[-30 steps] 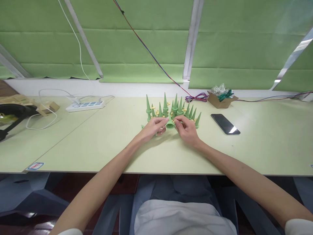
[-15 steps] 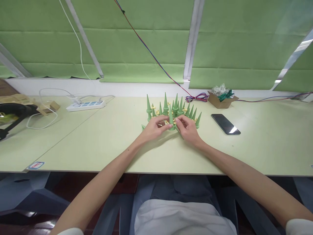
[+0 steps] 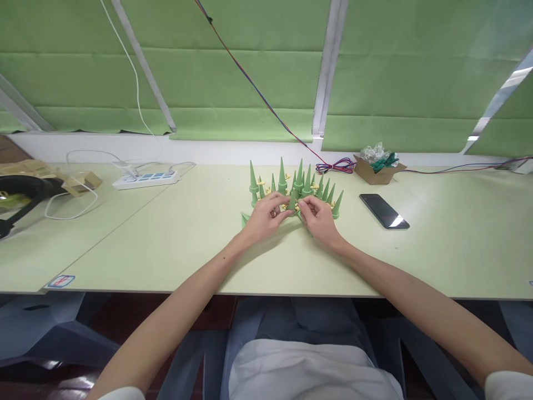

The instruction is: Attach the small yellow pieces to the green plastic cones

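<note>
A cluster of green cone-shaped pieces (image 3: 282, 176) with small yellow connectors stands on the table ahead of both hands. My left hand (image 3: 266, 216) grips one green cone (image 3: 292, 201) at the near side of the cluster, thumb in front and fingers behind. My right hand (image 3: 320, 219) is closed in a pinch just right of that cone, beside small yellow parts; what lies between its fingertips is too small to make out. A flat green pointed piece (image 3: 244, 219) shows left of the cluster, partly behind my left hand.
Right of the cluster lies a black phone (image 3: 384, 211). Behind it stands a small cardboard box (image 3: 375, 173) holding clear plastic and green material, next to coiled red and blue wires (image 3: 338, 166). A white power strip (image 3: 146, 180) with cables sits at the back left.
The cone in my left hand has tipped back and now looks shorter. My left hand has shifted slightly right with it; my right hand has hardly moved.
</note>
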Motion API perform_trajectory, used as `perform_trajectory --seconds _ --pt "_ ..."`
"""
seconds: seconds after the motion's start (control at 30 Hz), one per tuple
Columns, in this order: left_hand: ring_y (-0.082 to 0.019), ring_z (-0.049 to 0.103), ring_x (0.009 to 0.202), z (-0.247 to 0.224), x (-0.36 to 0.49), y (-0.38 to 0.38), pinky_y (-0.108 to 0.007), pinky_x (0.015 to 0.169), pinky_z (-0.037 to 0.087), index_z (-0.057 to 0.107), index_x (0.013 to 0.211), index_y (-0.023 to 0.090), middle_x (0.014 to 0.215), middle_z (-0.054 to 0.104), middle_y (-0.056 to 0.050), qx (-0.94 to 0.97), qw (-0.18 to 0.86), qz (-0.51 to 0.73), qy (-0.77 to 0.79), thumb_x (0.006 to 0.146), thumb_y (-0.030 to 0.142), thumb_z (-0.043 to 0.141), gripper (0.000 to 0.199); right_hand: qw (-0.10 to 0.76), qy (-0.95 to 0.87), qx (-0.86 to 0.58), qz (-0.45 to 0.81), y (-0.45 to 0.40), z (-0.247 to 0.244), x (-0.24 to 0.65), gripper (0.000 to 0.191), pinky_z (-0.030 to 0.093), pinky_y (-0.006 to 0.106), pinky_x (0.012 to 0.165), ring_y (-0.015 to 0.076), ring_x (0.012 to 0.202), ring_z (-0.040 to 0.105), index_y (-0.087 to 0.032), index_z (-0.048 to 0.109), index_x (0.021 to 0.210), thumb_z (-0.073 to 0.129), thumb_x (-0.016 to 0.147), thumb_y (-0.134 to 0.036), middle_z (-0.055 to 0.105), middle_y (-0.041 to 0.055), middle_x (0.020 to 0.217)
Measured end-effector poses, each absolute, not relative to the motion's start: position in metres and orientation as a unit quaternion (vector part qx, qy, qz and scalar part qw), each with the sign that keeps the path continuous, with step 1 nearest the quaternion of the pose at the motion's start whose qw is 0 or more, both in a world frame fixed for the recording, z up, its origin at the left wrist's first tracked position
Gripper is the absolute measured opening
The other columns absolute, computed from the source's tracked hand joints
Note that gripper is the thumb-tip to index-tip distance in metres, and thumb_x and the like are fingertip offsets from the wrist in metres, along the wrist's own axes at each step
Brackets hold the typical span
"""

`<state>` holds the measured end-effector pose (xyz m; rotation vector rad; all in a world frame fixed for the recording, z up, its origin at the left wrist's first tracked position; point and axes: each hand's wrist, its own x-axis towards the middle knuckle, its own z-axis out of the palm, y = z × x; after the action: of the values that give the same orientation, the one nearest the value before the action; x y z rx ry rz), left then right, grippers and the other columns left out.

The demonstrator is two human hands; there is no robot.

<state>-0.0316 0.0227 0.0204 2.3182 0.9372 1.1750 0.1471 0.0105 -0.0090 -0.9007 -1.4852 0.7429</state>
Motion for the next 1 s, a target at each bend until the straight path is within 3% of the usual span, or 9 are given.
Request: perform_trajectory --seconds 0.1,0.2,0.37,0.53,0.67,0.83,1.0 --pt "-0.01 0.052 0.065 0.019 -0.031 0.024 -0.023 0.058 0.045 0.064 0.107 0.019 0.101 0.064 -0.006 0.814 0.186 0.432 0.341 0.088 0.032 0.066 0.023 0.592 -0.632 -0.394 0.306 0.008 -0.008 0.146 0.034 0.032 0.025 0.048 0.0103 0.051 0.039 -0.02 0.054 0.078 0.056 0.095 -0.05 0.045 -0.0038 0.06" --pt "-0.009 0.052 0.061 0.021 -0.03 0.024 -0.023 0.057 0.044 0.062 0.101 0.018 0.098 0.065 -0.004 0.791 0.215 0.439 0.369 0.088 0.041 0.066 0.027 0.61 -0.621 -0.389 0.3 0.007 -0.007 0.145 0.033 0.033 0.025 0.048 0.0105 0.052 0.039 -0.021 0.054 0.081 0.056 0.096 -0.051 0.045 -0.0037 0.061" --pt "-0.011 0.049 0.059 0.026 -0.03 0.022 -0.024 0.057 0.041 0.063 0.073 0.015 0.067 0.061 -0.002 0.77 0.279 0.409 0.403 0.095 0.056 0.049 0.048 0.628 -0.618 -0.378 0.284 0.008 -0.008 0.146 0.032 0.035 0.025 0.049 0.0108 0.053 0.04 -0.022 0.054 0.083 0.055 0.096 -0.051 0.045 -0.0031 0.064" --pt "-0.011 0.043 0.05 0.029 -0.031 0.02 -0.026 0.055 0.037 0.069 0.068 0.014 0.053 0.052 0.0 0.754 0.362 0.363 0.41 0.094 0.067 0.042 0.065 0.608 -0.652 -0.371 0.258 0.006 -0.007 0.146 0.031 0.036 0.025 0.049 0.0108 0.053 0.04 -0.022 0.056 0.086 0.052 0.098 -0.049 0.046 -0.0028 0.065" --pt "-0.013 0.048 0.053 0.03 -0.031 0.019 -0.026 0.058 0.038 0.067 0.066 0.014 0.048 0.047 0.0 0.75 0.4 0.349 0.394 0.093 0.068 0.044 0.064 0.596 -0.675 -0.357 0.247 0.004 -0.007 0.147 0.028 0.036 0.026 0.05 0.0105 0.053 0.04 -0.021 0.057 0.086 0.051 0.1 -0.045 0.048 -0.0023 0.066" --pt "-0.009 0.036 0.046 0.029 -0.035 0.02 -0.025 0.051 0.031 0.065 0.069 0.015 0.049 0.042 0.003 0.753 0.421 0.327 0.385 0.092 0.066 0.048 0.059 0.595 -0.674 -0.344 0.271 0.004 -0.008 0.147 0.028 0.035 0.026 0.049 0.0101 0.051 0.039 -0.022 0.056 0.085 0.052 0.099 -0.045 0.048 -0.0025 0.066" --pt "-0.009 0.033 0.048 0.028 -0.039 0.019 -0.025 0.051 0.028 0.062 0.069 0.016 0.052 0.039 0.004 0.763 0.411 0.321 0.382 0.092 0.059 0.053 0.051 0.597 -0.671 -0.338 0.283 0.004 -0.008 0.147 0.028 0.032 0.026 0.046 0.0096 0.049 0.037 -0.021 0.056 0.083 0.054 0.098 -0.044 0.047 -0.0032 0.065"
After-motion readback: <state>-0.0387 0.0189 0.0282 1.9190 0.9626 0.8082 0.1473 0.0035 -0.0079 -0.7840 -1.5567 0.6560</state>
